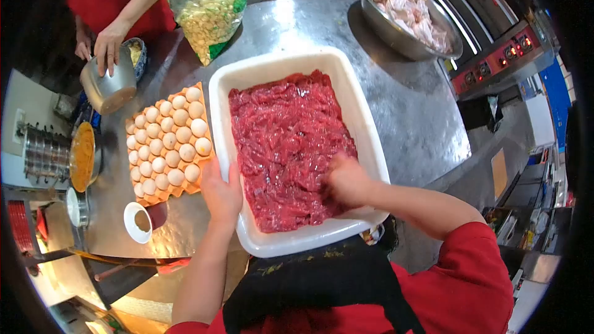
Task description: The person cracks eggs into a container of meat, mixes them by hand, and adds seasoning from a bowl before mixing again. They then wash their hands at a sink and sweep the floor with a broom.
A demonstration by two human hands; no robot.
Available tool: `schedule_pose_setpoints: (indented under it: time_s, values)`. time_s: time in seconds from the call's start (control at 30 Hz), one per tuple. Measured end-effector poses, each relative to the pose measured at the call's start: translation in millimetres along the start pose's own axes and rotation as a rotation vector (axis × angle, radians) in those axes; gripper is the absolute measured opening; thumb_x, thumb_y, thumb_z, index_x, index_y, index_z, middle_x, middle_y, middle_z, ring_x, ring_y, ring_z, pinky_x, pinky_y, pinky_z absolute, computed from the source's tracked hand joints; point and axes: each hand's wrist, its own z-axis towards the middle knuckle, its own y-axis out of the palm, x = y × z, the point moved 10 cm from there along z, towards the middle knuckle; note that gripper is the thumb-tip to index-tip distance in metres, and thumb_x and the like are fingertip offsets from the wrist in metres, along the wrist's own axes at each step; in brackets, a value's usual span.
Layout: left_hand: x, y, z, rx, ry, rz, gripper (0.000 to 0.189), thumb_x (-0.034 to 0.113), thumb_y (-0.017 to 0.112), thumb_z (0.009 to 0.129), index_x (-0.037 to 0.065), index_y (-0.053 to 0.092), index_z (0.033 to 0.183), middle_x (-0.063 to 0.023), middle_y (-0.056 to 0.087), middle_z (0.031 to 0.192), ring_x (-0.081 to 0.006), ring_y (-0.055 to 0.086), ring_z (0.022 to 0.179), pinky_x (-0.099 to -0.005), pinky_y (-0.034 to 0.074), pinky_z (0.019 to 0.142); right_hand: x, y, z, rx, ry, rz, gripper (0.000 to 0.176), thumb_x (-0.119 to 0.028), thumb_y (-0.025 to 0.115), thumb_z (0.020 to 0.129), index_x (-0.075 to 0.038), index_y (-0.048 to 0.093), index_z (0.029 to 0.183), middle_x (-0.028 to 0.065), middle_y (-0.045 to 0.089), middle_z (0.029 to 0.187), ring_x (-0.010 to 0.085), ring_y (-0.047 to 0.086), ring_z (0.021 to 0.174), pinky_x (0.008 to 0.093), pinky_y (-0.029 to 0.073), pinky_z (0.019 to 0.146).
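A white plastic tub (291,62) in front of me holds a wide layer of sliced raw red meat (284,136). My left hand (223,195) grips the tub's left wall, its thumb on the inner side and its fingers on the outside. On the right side of the meat, my right hand (348,179) is pressed in among the slices. Motion blurs it and its fingertips are hidden in the meat, so I cannot see how much they hold.
A carton of eggs (167,139) stands left of the tub, with a white cup (137,222) below it. Another person's hand (111,43) is on a metal pot (108,83). A bag of yellowish pieces (210,18) and a steel bowl of pale meat (408,15) lie farther back.
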Motion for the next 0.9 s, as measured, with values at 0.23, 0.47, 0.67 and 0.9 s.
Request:
schedule_pose_setpoints:
  time_s: [0.23,0.47,0.67,0.9]
  values:
    - [3.2,-0.1,2.7,-0.032,-0.017,0.062,0.022,0.015,0.061,0.084,-0.003,0.057,0.094,-0.0201,0.055,0.084,-0.0381,0.055,0.08,-0.0457,0.043,0.071,162.4,-77.4,154.9,0.451,0.531,0.75,0.054,-0.031,0.068,0.076,0.004,0.058,0.116,0.0265,0.054,0.122,0.0378,0.054,0.112,0.0412,0.042,0.097]
    - [3.3,-3.0,-0.3,-0.005,-0.038,-0.012,0.02,0.015,0.062,0.083,-0.003,0.058,0.093,-0.0197,0.055,0.082,-0.0378,0.055,0.079,-0.0454,0.044,0.069,21.3,-15.8,190.0,0.113,0.076,0.614,0.06,-0.053,0.064,0.079,-0.001,0.065,0.109,0.022,0.065,0.108,0.033,0.063,0.102,0.0412,0.047,0.089]
    - [-2.8,-1.7,0.1,-0.001,-0.068,-0.011,0.02,0.015,0.062,0.084,-0.004,0.057,0.091,-0.0198,0.054,0.081,-0.038,0.055,0.076,-0.0444,0.044,0.067,-57.2,-27.5,36.3,-0.227,-0.391,0.186,0.052,-0.053,0.063,0.08,-0.004,0.065,0.097,0.0187,0.062,0.096,0.038,0.06,0.094,0.0457,0.048,0.083]
    - [-7.0,-0.2,-1.1,-0.02,-0.08,-0.024,0.022,0.015,0.062,0.083,-0.004,0.058,0.092,-0.0195,0.055,0.08,-0.0372,0.056,0.076,-0.044,0.045,0.067,52.0,-97.7,192.1,0.092,0.035,0.118,0.039,-0.037,0.053,0.09,-0.007,0.063,0.112,0.0199,0.065,0.103,0.0376,0.062,0.096,0.0457,0.049,0.084]
